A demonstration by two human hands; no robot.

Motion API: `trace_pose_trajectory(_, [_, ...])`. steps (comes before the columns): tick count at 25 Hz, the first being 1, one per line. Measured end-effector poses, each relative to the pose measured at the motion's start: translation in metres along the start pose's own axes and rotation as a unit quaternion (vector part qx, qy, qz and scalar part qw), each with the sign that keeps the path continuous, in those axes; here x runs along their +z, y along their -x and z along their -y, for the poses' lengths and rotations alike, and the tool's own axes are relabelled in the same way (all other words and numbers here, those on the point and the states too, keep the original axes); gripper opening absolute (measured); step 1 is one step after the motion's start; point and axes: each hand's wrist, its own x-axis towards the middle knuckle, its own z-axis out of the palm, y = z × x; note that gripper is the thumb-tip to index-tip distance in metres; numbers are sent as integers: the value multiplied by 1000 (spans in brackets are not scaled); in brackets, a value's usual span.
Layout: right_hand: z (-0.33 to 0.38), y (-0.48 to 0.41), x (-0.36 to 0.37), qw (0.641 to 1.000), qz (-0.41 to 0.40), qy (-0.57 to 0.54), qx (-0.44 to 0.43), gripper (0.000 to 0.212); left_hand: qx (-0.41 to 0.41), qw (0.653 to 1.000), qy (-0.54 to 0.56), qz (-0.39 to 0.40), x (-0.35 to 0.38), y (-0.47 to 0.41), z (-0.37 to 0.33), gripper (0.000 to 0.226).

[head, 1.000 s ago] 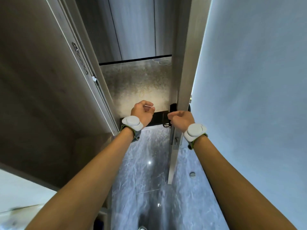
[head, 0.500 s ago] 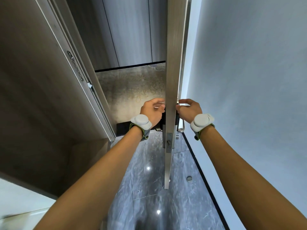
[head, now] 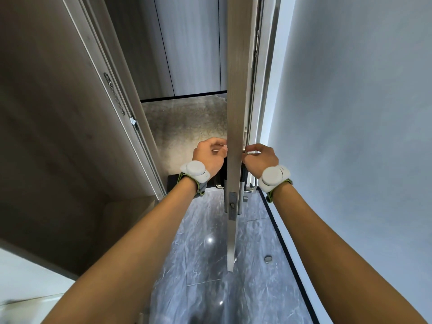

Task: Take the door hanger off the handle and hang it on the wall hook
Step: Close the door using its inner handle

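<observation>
The open door stands edge-on in front of me. My left hand is on its left side with the fingers curled; a thin pale strip crosses the fingertips. My right hand is on its right side, thumb and forefinger pinched at a small metal part against the door face. Below the hands, the dark lock body with the left handle and the metal right handle stick out. No door hanger and no wall hook can be made out; the door and my hands hide what is at the fingertips.
The wooden door frame with its strike plate runs along the left. A pale blue wall is close on the right. A round door stop sits on the grey marble floor. A dark threshold strip lies ahead.
The view has shifted so the door edge is centred. Both hands have risen from handle height to just above the handles, one on each side of the door.
</observation>
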Motion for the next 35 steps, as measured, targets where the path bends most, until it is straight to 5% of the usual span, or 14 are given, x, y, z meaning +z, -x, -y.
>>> trace_pose_trajectory(5, [7, -9, 29, 999, 50, -17, -14, 13, -7, 999, -19, -38, -25, -8, 12, 4])
trace_pose_trajectory(13, [31, -24, 94, 990, 129, -23, -48, 18, -46, 990, -55, -119, -77, -29, 24, 43])
trace_pose_trajectory(25, [83, -59, 216, 983, 175, -40, -48, 12, -40, 978, -115, -172, -180, -90, 66, 60])
trace_pose_trajectory(35, [122, -105, 307, 960, 280, -22, -12, 19, -44, 971, -135, -192, -261, -166, 99, 54])
